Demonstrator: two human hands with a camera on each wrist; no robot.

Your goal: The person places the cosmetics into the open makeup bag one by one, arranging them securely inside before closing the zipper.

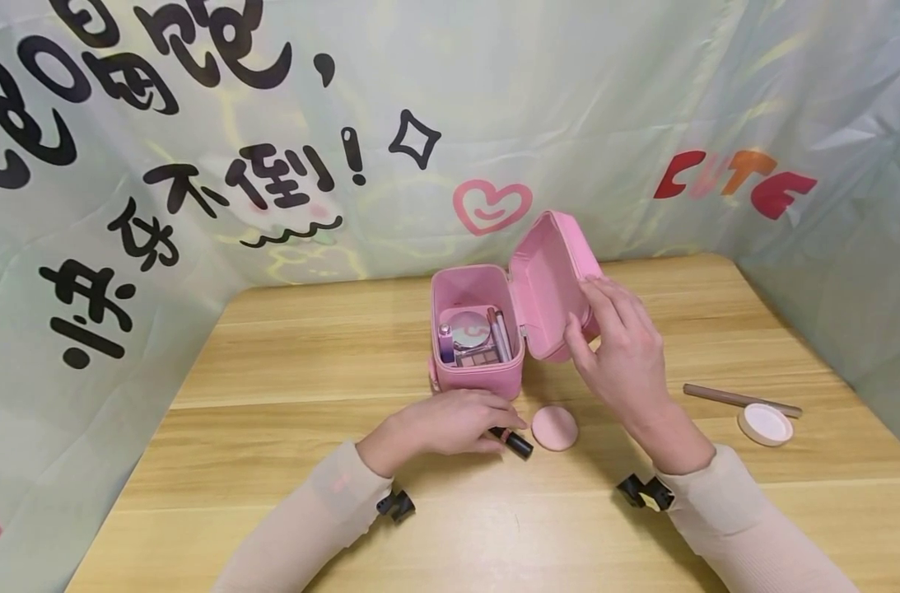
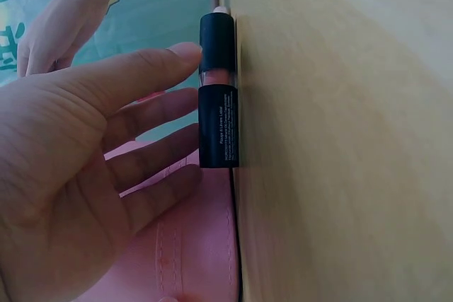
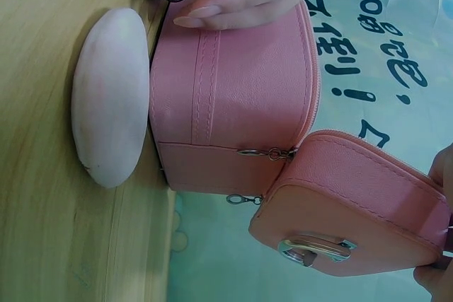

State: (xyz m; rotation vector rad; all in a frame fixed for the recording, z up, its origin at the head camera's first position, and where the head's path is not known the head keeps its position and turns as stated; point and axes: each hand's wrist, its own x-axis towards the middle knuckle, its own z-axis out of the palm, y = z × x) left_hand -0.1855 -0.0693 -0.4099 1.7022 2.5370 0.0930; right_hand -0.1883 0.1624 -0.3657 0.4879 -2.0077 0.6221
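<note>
A pink cosmetic case [image 1: 487, 383] stands upright with its lid [image 3: 354, 203] swung over to the right. My right hand [image 1: 627, 362] grips the lid's outer edge between thumb and fingers. Beside the case front, my left hand [image 1: 453, 420] reaches over a black lip gloss tube [image 2: 218, 125] with a pinkish clear band. Its thumb and fingers are loosely spread, their tips right at the tube's side. A pale pink makeup sponge [image 1: 555, 428] lies just right of the tube. Inside the case are a round compact [image 1: 470, 329], an eyeshadow palette [image 1: 477, 357], slim pencils [image 1: 500, 336] and a purple tube [image 1: 445, 344].
To the right on the wooden table [image 1: 286, 362] lie a brown pencil [image 1: 716, 397] and a round white-and-pink cap [image 1: 766, 424], which overlaps the pencil's end. A printed fabric backdrop [image 1: 390, 74] rises behind the table and along its sides.
</note>
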